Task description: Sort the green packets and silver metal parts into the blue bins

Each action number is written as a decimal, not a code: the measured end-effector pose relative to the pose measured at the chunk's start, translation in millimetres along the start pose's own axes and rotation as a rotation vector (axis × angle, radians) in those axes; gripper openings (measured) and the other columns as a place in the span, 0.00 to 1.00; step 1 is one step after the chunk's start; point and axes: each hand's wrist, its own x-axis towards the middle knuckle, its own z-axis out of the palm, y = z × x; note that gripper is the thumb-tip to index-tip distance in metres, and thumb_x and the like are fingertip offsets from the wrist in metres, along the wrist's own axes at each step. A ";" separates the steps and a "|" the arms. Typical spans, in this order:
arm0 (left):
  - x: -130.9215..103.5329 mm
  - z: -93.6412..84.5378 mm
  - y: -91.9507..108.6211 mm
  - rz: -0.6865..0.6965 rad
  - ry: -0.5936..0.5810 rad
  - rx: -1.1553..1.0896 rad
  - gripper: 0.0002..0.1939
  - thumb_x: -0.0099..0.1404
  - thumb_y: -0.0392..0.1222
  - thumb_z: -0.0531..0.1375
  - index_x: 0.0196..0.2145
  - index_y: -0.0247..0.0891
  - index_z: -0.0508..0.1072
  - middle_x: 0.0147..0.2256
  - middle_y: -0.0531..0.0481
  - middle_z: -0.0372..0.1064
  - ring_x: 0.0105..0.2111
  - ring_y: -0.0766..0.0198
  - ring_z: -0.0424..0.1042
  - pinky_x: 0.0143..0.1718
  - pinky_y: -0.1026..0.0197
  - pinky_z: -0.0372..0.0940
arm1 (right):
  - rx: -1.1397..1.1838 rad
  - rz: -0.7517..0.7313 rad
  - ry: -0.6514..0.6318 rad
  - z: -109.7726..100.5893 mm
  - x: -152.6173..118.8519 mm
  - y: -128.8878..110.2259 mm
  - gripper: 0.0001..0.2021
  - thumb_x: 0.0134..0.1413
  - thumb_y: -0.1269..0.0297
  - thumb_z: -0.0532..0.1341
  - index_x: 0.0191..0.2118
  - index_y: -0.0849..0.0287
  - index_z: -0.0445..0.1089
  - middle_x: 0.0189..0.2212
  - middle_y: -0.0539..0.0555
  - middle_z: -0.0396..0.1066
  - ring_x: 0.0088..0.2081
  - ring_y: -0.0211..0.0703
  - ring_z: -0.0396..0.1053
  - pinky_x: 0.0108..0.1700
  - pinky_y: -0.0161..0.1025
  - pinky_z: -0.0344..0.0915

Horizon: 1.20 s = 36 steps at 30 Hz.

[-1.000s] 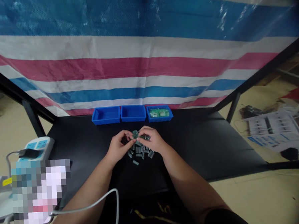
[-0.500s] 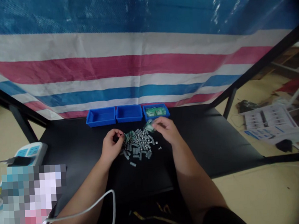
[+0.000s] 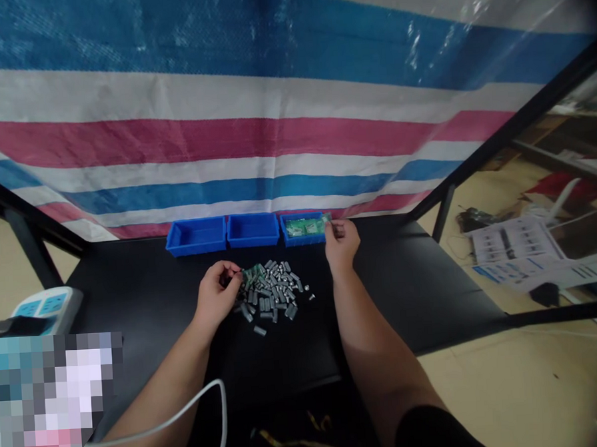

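While three blue bins (image 3: 252,230) stand, two hands (image 3: 341,242) work.

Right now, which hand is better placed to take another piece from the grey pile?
Left hand: it already touches the pile of small grey parts. The right hand is away at the right blue bin.

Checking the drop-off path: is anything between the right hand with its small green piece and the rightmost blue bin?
Nothing visible. The right hand holds the small green piece right at the rim of the rightmost blue plastic bin, which is open-topped and already holds similar green pieces.
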 end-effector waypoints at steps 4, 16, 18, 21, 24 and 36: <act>-0.4 -1.8 0.0 -0.012 -0.012 0.006 0.07 0.62 0.44 0.63 0.36 0.39 0.75 0.30 0.52 0.68 0.28 0.65 0.65 0.29 0.63 0.59 | -0.207 -0.128 -0.104 5.3 -4.6 2.2 0.05 0.59 0.63 0.61 0.35 0.58 0.73 0.36 0.56 0.74 0.37 0.46 0.72 0.44 0.43 0.69; 1.1 -1.1 -5.9 0.022 -0.024 0.014 0.07 0.62 0.44 0.62 0.36 0.39 0.75 0.29 0.51 0.69 0.30 0.63 0.67 0.31 0.62 0.62 | -0.349 -0.110 -0.240 9.5 -21.3 -6.3 0.14 0.57 0.57 0.64 0.46 0.55 0.79 0.50 0.59 0.75 0.53 0.58 0.66 0.55 0.54 0.60; 1.5 -1.1 -6.2 0.029 -0.027 0.022 0.06 0.62 0.44 0.62 0.35 0.39 0.75 0.30 0.51 0.69 0.30 0.63 0.68 0.32 0.62 0.63 | -0.347 -0.123 -0.225 7.7 -22.1 -9.0 0.14 0.56 0.58 0.65 0.47 0.55 0.78 0.51 0.59 0.74 0.54 0.59 0.65 0.56 0.55 0.60; 2.1 -1.8 -6.0 0.053 -0.027 0.084 0.06 0.63 0.44 0.62 0.35 0.40 0.75 0.31 0.50 0.70 0.32 0.60 0.69 0.36 0.59 0.64 | -0.345 -0.168 -0.182 4.1 -23.8 -15.8 0.14 0.55 0.59 0.65 0.47 0.55 0.78 0.52 0.60 0.72 0.55 0.60 0.64 0.58 0.56 0.59; 1.4 -3.0 -5.0 0.123 -0.038 0.246 0.07 0.62 0.44 0.63 0.38 0.41 0.76 0.33 0.49 0.72 0.37 0.56 0.70 0.43 0.54 0.64 | -0.356 -0.214 -0.165 -0.1 -26.2 -22.6 0.10 0.56 0.59 0.65 0.43 0.54 0.78 0.49 0.60 0.71 0.54 0.59 0.64 0.57 0.55 0.60; -3.7 -3.0 -6.0 0.188 -0.107 0.511 0.20 0.59 0.52 0.68 0.47 0.45 0.79 0.42 0.45 0.69 0.46 0.48 0.67 0.52 0.47 0.62 | -0.319 -0.201 -0.212 -0.7 -34.3 -24.6 0.05 0.57 0.63 0.63 0.35 0.54 0.77 0.42 0.58 0.71 0.46 0.54 0.68 0.53 0.52 0.64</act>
